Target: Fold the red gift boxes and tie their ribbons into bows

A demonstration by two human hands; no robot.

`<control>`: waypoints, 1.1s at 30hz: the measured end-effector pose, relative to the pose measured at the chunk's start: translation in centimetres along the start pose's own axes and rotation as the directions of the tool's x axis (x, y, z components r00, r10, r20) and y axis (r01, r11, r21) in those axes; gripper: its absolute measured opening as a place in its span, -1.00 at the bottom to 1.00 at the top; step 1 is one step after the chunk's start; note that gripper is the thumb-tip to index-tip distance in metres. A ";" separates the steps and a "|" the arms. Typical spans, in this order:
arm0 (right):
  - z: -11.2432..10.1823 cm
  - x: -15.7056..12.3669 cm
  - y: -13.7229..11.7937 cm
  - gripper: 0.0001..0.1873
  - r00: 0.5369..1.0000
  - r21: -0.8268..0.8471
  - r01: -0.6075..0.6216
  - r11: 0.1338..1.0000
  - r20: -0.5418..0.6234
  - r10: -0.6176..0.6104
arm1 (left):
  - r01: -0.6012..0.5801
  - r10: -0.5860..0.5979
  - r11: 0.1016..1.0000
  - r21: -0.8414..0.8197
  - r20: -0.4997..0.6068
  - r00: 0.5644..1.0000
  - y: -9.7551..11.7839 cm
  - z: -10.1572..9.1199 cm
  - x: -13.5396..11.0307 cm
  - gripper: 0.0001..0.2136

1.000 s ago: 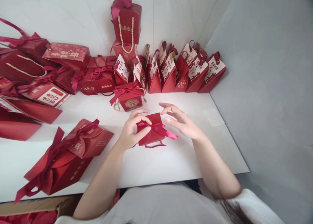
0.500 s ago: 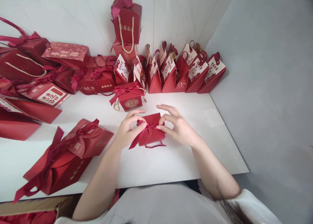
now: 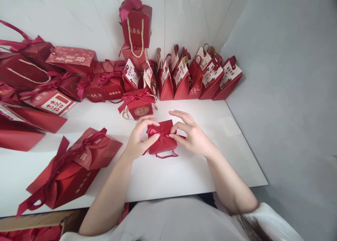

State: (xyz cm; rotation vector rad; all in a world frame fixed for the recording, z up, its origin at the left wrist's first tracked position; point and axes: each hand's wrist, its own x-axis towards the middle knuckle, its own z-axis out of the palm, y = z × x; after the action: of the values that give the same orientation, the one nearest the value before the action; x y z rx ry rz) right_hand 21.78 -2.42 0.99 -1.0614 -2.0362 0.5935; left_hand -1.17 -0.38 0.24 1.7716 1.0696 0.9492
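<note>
A small red gift box (image 3: 163, 145) stands on the white table (image 3: 184, 170) in front of me, with a red ribbon bow (image 3: 158, 132) across its top. My left hand (image 3: 139, 139) pinches the ribbon's left loop between thumb and fingers. On the other side, my right hand (image 3: 191, 134) pinches the right loop, its other fingers spread above the box. A thin red cord loop hangs from the box's front.
A row of red gift bags with white tags (image 3: 200, 76) lines the back wall. A ribboned red box (image 3: 138, 105) sits just behind my hands. Larger red bags (image 3: 71, 163) and boxes (image 3: 50, 100) crowd the table's left side. The table's right edge meets a grey floor.
One second ago my right hand was open beside a long loose ribbon tail. Both hands have since closed on the ribbon and drawn it into a compact bow on the box.
</note>
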 end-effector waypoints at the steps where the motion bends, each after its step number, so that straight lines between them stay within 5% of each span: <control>1: 0.0 0.0 -0.1 -0.94 1.000 -0.009 0.012 1.000 -0.004 -0.012 | -0.022 0.021 0.997 0.068 0.015 1.000 0.2 0.1 -0.1 -0.82; 8: 0.6 0.0 -0.6 -0.96 0.996 -0.062 0.083 0.995 -0.018 -0.084 | -0.012 0.011 0.983 0.183 0.006 1.000 0.4 0.8 0.0 -0.94; 13: 2.0 0.3 -0.9 -0.89 0.992 -0.198 0.097 0.975 -0.055 -0.110 | 0.044 -0.028 0.986 0.160 -0.100 0.995 -0.4 1.0 0.5 -0.94; 19: 2.1 0.6 -1.8 -0.79 0.990 -0.376 0.141 0.916 0.073 -0.122 | 0.101 -0.069 0.980 0.172 -0.182 0.981 -0.9 1.1 0.8 -0.92; 33: 2.1 1.3 -3.0 -0.87 0.953 -0.611 0.299 0.733 0.233 -0.195 | 0.090 -0.074 0.990 0.105 -0.151 0.986 -1.1 0.7 0.9 -0.86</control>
State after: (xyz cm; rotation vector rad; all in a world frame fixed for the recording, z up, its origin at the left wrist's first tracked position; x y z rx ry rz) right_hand 18.21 -3.11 2.26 -1.1005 -2.5506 -0.2095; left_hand -0.50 0.60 -0.86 1.7539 1.3016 0.9980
